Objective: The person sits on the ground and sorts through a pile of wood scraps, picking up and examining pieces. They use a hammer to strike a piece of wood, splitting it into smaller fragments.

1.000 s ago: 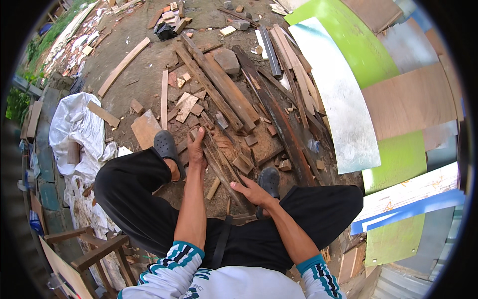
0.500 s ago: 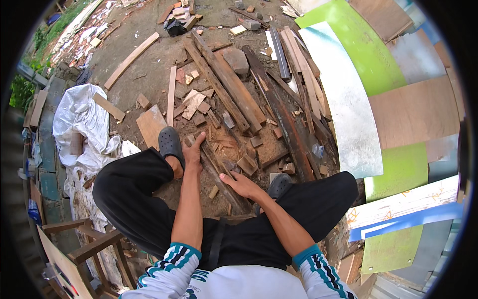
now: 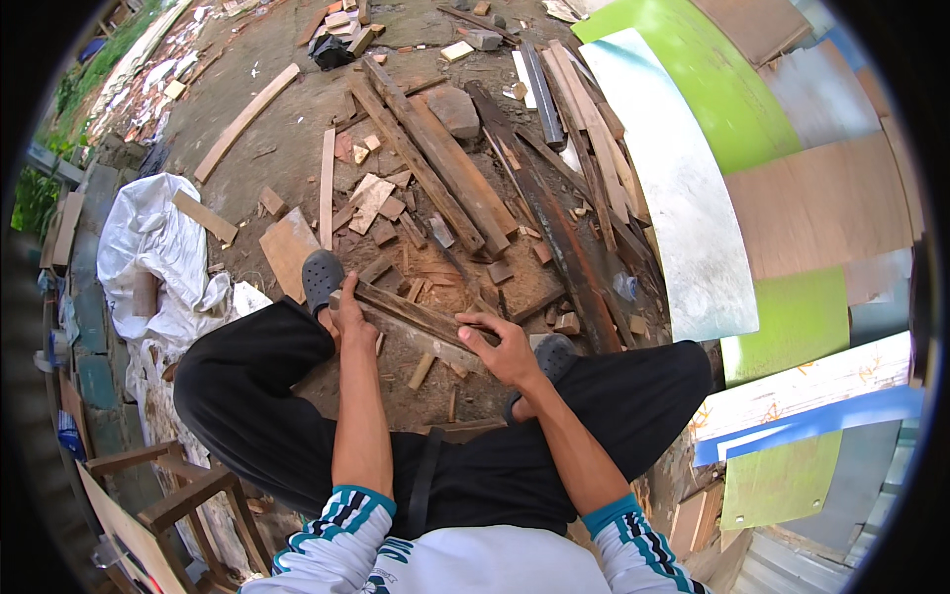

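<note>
A short length of dark wooden plank [image 3: 414, 321] lies slantwise between my legs, its left end farther away than its right. My left hand [image 3: 346, 315] is closed around the left end, thumb pointing up. At the right end my right hand [image 3: 505, 350] grips the plank, fingers over the far edge and thumb on the near side. Beneath and just nearer than the plank, a small light wood block [image 3: 422, 371] lies on the dirt. Past the plank are sawdust and several wood offcuts [image 3: 371, 201].
Long brown beams [image 3: 435, 163] and a dark weathered beam [image 3: 554, 228] lie ahead. On the right stand a white sheet [image 3: 683, 188] and green panels [image 3: 782, 317]. A white sack [image 3: 153, 243] sits left, with a wooden frame [image 3: 188, 495] nearer. A grey stone block [image 3: 452, 112] rests beside the beams.
The plank has swung from a steep slant to a flatter one, its near end moving away from me. My right hand has shifted right and closed over that end; my left hand moved slightly nearer.
</note>
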Available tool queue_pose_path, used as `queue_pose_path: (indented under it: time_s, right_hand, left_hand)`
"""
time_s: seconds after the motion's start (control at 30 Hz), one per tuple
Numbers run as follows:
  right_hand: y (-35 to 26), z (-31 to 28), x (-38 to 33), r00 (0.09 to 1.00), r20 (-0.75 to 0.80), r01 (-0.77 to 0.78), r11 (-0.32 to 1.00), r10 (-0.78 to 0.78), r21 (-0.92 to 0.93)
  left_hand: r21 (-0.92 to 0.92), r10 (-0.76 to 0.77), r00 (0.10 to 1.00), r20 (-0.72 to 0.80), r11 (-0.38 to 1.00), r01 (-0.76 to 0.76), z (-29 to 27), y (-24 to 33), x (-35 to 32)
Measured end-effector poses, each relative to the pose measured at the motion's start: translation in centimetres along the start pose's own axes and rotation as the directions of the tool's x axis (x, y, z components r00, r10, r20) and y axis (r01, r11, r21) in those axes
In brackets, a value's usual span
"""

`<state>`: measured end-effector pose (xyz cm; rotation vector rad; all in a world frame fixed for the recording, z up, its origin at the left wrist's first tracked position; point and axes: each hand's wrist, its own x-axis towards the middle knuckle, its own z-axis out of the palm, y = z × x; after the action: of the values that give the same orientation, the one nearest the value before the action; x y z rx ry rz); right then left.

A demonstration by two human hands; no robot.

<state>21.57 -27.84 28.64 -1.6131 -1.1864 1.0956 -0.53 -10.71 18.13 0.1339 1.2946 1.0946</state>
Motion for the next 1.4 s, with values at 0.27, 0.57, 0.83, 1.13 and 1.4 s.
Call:
queue_pose_path:
  time_s: [0.27, 0.57, 0.83, 1.13, 1.4]
  right_hand:
    - [1.6, 1.5, 0.2, 0.952, -0.298, 0.096, 0.992, -0.067, 0.083]
    - [2.1, 1.3, 0.4, 0.956, -0.293, 0.031, 0.998, -0.013, 0.058]
    - [2.4, 1.3, 0.7, 0.952, -0.277, 0.134, 0.991, -0.132, -0.014]
    - [1.4, -0.3, 1.2, 0.999, 0.046, 0.002, 0.980, 0.007, -0.201]
    - [1.7, 2.8, 2.7, 0.993, 0.111, 0.063, 0.947, -0.030, -0.316]
  left_hand:
    - [0.149, 0.304, 0.902, -0.307, 0.951, -0.270, 1.0, -2.3, 0.4]
    - [0.124, 0.420, 0.884, -0.205, 0.907, -0.403, 1.2, -2.6, 0.3]
    - [0.195, 0.465, 0.868, -0.175, 0.880, -0.433, 1.3, -2.3, 0.1]
    - [0.263, 0.610, 0.791, 0.039, 0.758, -0.597, 3.8, 0.2, -4.4]
    - [0.188, 0.716, 0.498, 0.489, 0.471, -0.862, 8.1, -0.8, -11.1]
